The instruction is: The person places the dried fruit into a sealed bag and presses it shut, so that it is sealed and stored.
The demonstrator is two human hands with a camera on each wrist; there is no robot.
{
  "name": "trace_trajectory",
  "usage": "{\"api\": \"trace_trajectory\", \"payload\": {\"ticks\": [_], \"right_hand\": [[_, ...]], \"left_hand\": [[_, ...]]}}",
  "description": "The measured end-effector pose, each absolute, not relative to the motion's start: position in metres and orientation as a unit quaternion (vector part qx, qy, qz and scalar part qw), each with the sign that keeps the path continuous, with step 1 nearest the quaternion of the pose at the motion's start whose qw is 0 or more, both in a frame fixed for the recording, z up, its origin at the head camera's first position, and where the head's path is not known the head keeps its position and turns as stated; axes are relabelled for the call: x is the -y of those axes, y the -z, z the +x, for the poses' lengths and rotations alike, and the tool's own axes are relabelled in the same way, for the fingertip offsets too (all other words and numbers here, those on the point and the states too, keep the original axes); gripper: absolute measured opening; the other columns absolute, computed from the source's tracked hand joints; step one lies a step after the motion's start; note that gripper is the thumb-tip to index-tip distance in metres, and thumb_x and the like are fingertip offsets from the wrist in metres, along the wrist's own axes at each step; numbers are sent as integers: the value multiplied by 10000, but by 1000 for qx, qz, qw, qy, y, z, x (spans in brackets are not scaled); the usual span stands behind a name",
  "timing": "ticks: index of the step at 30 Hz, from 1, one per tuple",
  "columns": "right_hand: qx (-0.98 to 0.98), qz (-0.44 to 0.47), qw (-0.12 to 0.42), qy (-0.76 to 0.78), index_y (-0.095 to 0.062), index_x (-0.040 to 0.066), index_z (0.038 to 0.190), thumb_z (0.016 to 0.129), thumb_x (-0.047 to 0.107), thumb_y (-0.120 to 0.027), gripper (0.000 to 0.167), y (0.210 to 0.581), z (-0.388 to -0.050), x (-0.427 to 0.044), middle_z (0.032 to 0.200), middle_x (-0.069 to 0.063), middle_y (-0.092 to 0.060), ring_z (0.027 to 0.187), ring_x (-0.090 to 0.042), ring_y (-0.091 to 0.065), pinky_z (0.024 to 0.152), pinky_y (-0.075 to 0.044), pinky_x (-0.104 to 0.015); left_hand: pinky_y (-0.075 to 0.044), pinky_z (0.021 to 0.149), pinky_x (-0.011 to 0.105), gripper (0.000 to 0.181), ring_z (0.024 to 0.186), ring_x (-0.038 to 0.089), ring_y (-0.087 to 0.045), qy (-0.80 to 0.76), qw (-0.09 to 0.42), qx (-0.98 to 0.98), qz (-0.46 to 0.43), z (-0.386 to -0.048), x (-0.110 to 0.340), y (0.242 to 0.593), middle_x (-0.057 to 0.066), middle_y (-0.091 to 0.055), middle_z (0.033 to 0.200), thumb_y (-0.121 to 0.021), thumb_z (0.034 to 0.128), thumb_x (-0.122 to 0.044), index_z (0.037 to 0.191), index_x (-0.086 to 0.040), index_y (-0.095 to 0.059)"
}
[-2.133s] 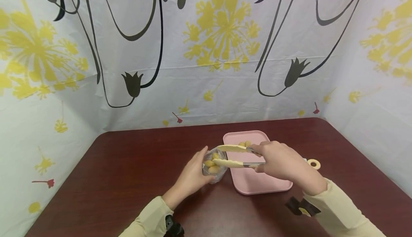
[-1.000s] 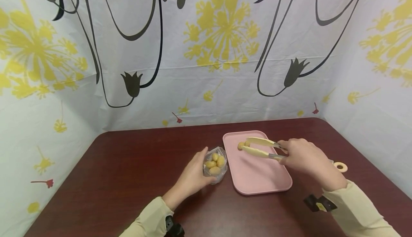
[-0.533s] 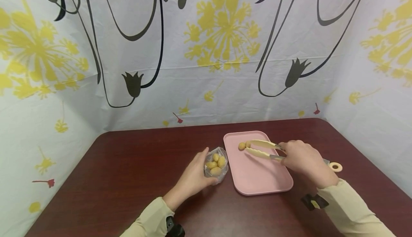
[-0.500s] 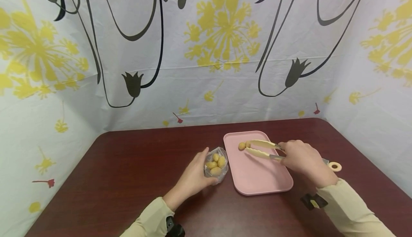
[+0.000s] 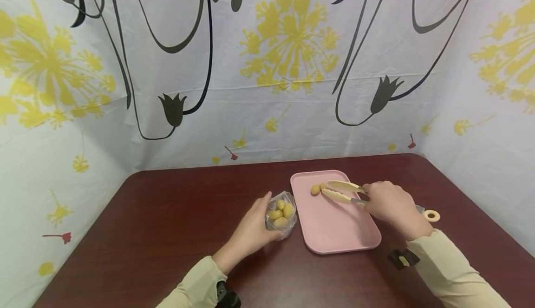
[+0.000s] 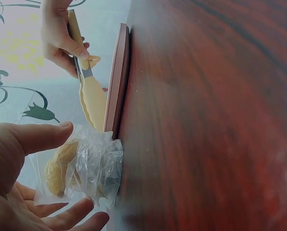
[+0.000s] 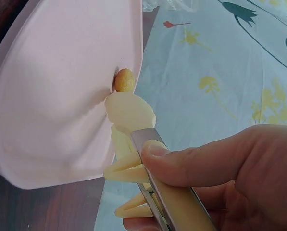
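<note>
While left hand [image 5: 248,229] holds bag [image 6: 102,163], right hand [image 5: 388,203] grips tongs [image 5: 337,197]; red-brown table [image 5: 175,219], white backdrop [image 5: 251,108] (flower-printed) behind.

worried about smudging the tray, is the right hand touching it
Apart. The left wrist view shows the right hand holding the tongs, with a gap between its fingers and the tray.

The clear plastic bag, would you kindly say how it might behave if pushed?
The clear plastic bag would probably crumple, since it looks thin and creased. Its rounded yellow pieces might shift inside. The left hand cupping it may steady it.
</note>
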State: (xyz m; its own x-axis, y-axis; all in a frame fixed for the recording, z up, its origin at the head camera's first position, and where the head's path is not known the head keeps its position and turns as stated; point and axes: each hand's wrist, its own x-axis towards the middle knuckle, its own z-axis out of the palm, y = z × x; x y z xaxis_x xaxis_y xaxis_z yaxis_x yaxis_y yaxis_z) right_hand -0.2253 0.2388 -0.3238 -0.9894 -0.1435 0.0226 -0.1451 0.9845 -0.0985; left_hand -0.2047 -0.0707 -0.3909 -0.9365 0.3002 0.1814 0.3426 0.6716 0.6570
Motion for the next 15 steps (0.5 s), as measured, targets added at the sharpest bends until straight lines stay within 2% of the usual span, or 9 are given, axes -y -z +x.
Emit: {"api": "trace_trajectory", "payload": {"ticks": [7,15], "right_hand": [[996,71,10,-51,-683,58,965,767,191,-696,239,324,-227,-242,784,-99,-646,701,-306,-599,534,-453,-480],[996,58,-12,-68,-684,82,897,765,173,-670,161,327,-232,-243,783,-91,-645,676,-283,-583,529,-444,-458]], "left_hand": [[-425,1013,479,959,1260,313,-480,361,29,916,-174,-205,71,392,182,-432,1424,-837,714,-232,1478,-19,-298],[-427,1014,473,959,1262,311,-480,363,27,916,-171,-204,70,391,175,-429,1428,-833,721,-234,1486,-39,-288]]}}
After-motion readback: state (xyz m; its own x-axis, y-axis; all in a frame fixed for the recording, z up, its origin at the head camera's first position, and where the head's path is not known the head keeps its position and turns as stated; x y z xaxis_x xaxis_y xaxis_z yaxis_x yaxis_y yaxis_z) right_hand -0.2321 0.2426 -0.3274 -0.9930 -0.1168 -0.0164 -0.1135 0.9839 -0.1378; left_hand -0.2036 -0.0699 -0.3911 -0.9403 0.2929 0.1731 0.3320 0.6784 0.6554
